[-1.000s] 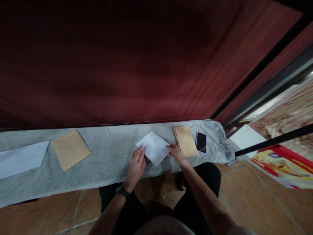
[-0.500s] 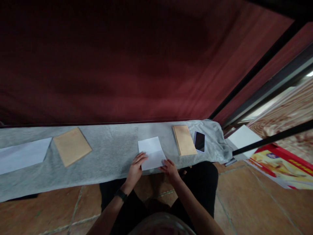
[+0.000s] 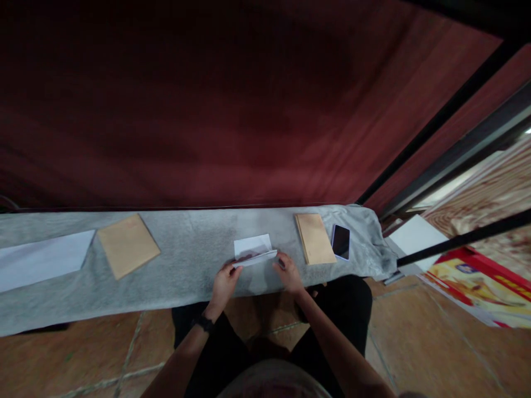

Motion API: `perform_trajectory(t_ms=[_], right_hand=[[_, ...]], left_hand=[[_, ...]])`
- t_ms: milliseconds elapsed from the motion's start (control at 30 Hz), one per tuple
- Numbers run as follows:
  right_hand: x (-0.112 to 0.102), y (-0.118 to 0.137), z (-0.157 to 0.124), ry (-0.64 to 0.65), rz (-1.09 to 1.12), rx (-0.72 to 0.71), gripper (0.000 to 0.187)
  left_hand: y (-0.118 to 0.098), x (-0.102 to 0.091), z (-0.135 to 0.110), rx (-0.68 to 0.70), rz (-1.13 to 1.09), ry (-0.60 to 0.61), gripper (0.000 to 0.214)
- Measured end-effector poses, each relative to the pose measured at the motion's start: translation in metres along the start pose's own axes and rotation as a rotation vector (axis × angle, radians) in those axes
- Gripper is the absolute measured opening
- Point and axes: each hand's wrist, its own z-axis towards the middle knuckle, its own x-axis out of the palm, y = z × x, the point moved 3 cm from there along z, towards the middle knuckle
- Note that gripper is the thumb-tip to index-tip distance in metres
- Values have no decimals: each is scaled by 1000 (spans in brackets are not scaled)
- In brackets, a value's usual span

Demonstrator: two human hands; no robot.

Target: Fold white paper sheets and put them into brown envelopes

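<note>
You have a dim view: the backdrop (image 3: 249, 155) goes near-black at the top, and a bright spot (image 3: 528, 131) shows at the right edge. Shadow darkens your paper (image 3: 253, 243) near its fold; the box (image 3: 477, 282) looks stretched, its print soft.

Left of the folded white paper (image 3: 253, 244) there's room for a hand across the grey cloth (image 3: 194, 249) to that flat brown square (image 3: 129, 246), but rightward the brown stack (image 3: 317, 239) and phone (image 3: 341, 241) obstruct.
</note>
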Motion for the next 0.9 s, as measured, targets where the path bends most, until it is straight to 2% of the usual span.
perform_trajectory(t_ms=[67,167,333,467,633,900], right_hand=[[3,1,10,8,-21,17,35],[7,2,22,52,-68,55,20],[10,5,31,45,-191,132,25],[13,11,34,25,-287,155,19],[16,17,36,62,-514,159,17],[19,21,32,66,-609,157,21]], left_hand=[[-4,-1,4,-34,25,13,23],[-10,-4,9,-61,23,60,24],[-16,-7,19,-140,11,140,25],[-19,-4,26,-245,84,143,17],[-26,-1,31,-335,219,107,31],[-32,1,27,-282,237,83,51]])
